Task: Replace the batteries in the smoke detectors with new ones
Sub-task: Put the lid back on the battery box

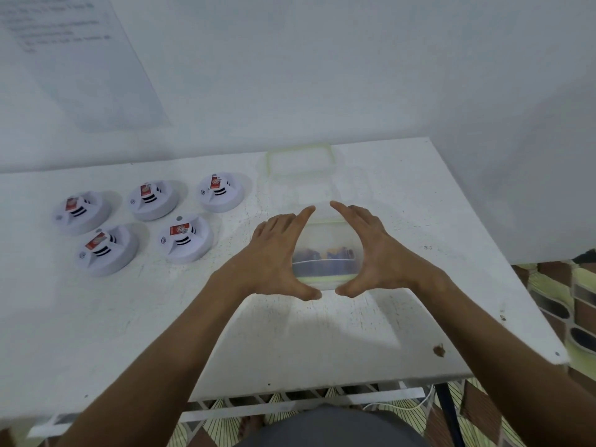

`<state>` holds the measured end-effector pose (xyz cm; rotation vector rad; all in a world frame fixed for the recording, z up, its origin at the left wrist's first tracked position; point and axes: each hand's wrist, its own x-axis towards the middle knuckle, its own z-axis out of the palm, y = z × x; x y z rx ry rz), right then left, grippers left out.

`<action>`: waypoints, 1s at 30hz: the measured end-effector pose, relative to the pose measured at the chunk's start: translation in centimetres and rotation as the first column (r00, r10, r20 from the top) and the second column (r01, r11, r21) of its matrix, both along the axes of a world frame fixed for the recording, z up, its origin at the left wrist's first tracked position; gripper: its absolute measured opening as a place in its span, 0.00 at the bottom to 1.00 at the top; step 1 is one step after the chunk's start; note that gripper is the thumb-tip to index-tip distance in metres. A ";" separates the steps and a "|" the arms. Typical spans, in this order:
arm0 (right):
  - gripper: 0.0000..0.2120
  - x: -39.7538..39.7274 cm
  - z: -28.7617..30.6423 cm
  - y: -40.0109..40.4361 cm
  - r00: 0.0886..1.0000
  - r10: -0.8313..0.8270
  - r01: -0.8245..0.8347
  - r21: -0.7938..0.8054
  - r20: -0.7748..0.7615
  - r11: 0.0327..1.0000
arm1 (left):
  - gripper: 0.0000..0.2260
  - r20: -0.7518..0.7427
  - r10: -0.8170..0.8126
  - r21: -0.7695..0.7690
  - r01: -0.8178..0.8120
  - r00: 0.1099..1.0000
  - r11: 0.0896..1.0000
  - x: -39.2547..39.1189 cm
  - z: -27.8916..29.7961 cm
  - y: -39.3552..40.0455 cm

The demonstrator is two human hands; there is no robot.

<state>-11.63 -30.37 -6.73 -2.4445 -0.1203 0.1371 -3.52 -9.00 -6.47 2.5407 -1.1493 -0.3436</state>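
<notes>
On the white table, both hands cupped a clear box with batteries inside. Left hand and right hand had straight fingers pressed on its sides. Five smoke alarms sat well apart, to the left. Best to squeeze evenly and lift slowly.

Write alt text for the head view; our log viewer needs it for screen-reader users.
Both hands, left hand and right hand, cup a clear plastic container on a white table. Five white smoke detectors sit to its left.
</notes>
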 end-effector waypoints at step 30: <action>0.44 -0.5 -3.4 0.8 0.956 -0.293 0.239 0.621 -0.016 0.746 | 0.23 -0.390 0.226 -0.647 -0.440 0.893 0.622 -1.4 -3.5 -0.6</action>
